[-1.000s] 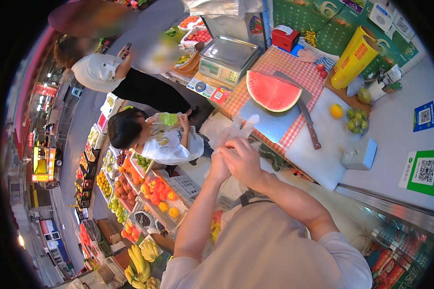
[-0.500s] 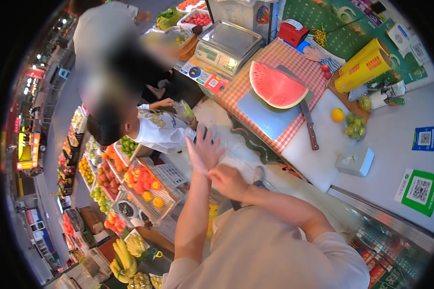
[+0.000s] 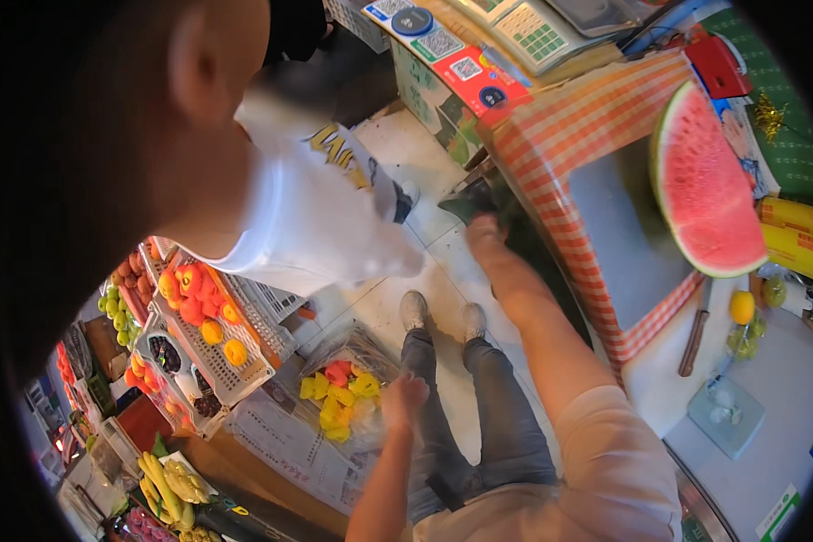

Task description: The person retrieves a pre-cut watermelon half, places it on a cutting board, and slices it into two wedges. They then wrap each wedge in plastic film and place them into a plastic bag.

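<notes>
My right hand point(image 3: 486, 233) reaches out beside the counter, its fingers closed at the edge of a dark green cloth point(image 3: 506, 210) hanging below the checked tablecloth. The fingertips are partly hidden there. My left hand point(image 3: 405, 397) hangs loosely curled, with nothing visible in it. Below it stands a bin point(image 3: 314, 359) with a clear liner and yellow and red scraps inside. On the counter to the right, a large cut piece of watermelon point(image 3: 706, 185) rests on a grey board point(image 3: 619, 239). A knife point(image 3: 694, 341) with a brown handle lies by the melon.
A person in a white shirt point(image 3: 307, 212) stands close at the left. Crates of fruit point(image 3: 235, 361) and bananas point(image 3: 164, 488) line the lower left. A scale point(image 3: 535, 34) stands at the back. Near the knife are a yellow fruit point(image 3: 742, 307) and a pale box point(image 3: 725, 406).
My hands, together before, have parted: the right went to the green cloth, the left down over the bin. The view has swung, and the person in white is much closer.
</notes>
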`<state>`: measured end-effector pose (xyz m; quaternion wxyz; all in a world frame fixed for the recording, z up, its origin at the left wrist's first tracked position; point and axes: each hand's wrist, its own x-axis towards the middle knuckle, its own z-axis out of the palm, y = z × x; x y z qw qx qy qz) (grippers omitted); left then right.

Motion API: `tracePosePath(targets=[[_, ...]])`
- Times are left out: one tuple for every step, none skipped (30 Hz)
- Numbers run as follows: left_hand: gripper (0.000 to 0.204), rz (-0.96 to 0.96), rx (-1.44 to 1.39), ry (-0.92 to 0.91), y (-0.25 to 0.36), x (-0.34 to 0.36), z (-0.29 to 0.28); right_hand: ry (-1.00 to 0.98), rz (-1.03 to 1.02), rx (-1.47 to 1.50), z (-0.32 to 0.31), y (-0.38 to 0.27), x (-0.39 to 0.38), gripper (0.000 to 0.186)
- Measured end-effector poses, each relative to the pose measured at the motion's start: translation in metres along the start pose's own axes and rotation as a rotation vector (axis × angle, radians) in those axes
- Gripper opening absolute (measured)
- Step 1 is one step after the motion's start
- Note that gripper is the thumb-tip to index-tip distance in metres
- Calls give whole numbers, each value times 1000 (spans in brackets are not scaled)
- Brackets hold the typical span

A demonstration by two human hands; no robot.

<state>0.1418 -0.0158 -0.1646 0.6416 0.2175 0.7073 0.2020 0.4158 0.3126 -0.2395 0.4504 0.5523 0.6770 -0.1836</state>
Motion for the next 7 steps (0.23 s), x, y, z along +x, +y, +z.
tracePosePath(targets=[[17,-40,-88,-18,8,1,4,53,6,29,54,16,29,19],[18,-77,-173,16,11,1,-3,-62,-39,133,56,12,16,17],[19,-118,-284,53,25,-8,1,-186,-74,212,57,16,-3,15],[22,-205,-348,125,40,-13,7,-198,132,544,65,14,-11,15],[25,-292,-439,212,54,-22,16,-199,322,851,64,14,-16,14],[28,-195,-370,206,47,-14,14,-197,547,1198,71,18,-20,14],[31,-97,-302,200,41,-3,11,-191,553,1204,72,21,-17,14]])
